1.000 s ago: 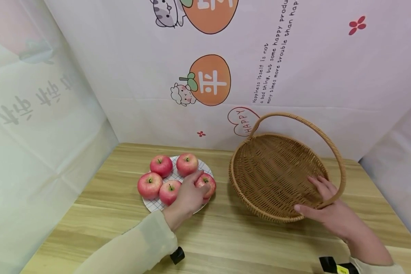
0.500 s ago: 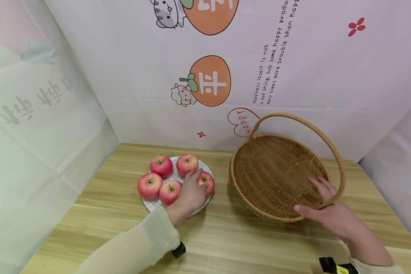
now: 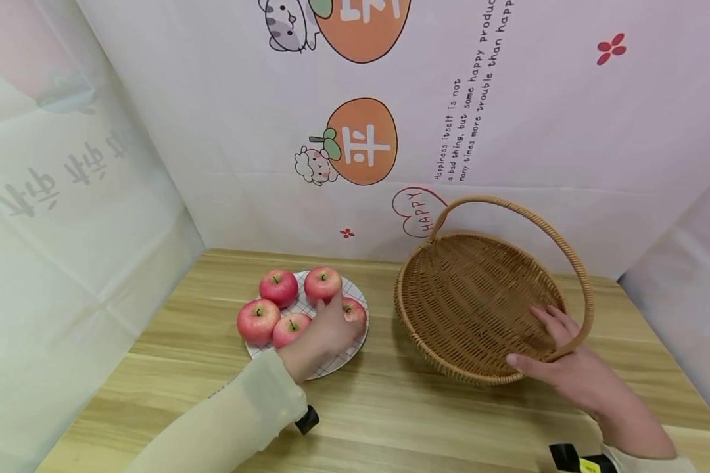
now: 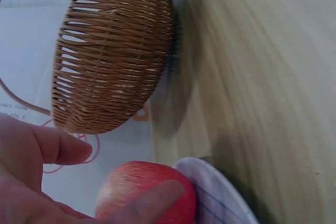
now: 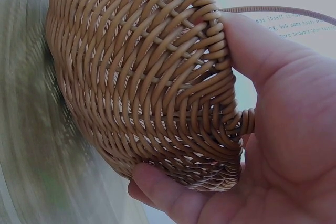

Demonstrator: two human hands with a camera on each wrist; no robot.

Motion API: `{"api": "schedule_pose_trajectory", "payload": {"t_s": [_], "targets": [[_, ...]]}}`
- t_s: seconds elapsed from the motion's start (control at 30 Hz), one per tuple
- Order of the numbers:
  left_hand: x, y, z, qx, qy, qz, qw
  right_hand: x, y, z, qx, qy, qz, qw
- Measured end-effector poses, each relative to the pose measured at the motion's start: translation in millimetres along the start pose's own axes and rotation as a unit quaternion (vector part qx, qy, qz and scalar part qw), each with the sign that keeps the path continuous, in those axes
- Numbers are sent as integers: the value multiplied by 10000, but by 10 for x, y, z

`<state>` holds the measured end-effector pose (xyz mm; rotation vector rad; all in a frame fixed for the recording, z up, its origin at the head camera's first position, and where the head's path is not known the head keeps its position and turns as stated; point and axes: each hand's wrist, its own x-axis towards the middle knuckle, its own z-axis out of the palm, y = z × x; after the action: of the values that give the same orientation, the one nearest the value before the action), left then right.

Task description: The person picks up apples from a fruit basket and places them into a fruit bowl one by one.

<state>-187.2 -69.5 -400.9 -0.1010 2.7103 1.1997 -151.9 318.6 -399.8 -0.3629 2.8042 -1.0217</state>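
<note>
In the head view, a round checked plate (image 3: pixel 355 289) bears several red apples. My left hand (image 3: pixel 330 330) reaches over its right side, with its fingers at the rightmost apple (image 3: pixel 356 311). The left wrist view shows one finger lying on that apple (image 4: pixel 126 182), while another finger (image 4: pixel 68 148) stands apart from it. The apple rests at the plate's rim. My right hand (image 3: pixel 574 361) grips the rim of a wicker basket (image 3: pixel 479 295) by the handle's foot. In the right wrist view its fingers and thumb clasp the basket's woven wall (image 5: pixel 142 77), which is tilted.
Both things stand on a wood-grain table (image 3: pixel 378 414), with a strip of tabletop between plate and basket. A printed white sheet (image 3: pixel 242 164) rises behind the table. The basket's tall arched handle (image 3: pixel 544 226) stands above its rim.
My left hand has shifted its fingers at the rightmost apple, and its grasp has loosened. That apple has moved slightly left on the plate. The right hand and basket stay nearly still.
</note>
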Motion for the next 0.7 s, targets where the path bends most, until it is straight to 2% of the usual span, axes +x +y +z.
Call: {"api": "schedule_pose_trajectory", "payload": {"t_s": [0.17, 0.3, 0.57, 0.7], "targets": [[-52, 70, -79, -224, -68, -40, 9997, 7, 7, -1, -9, -1, -22, 10000], [-139, 118, -124, -295, -79, 122, 9995, 7, 5, 2, -64, 17, -30, 10000], [-313, 137, -73, -51, 48, 668, 9977, 6, 4, 4, -8, 3, -9, 10000], [-324, 120, -42, -156, 65, 626, 9979, 10, 4, 7, -41, 4, -5, 10000]]}}
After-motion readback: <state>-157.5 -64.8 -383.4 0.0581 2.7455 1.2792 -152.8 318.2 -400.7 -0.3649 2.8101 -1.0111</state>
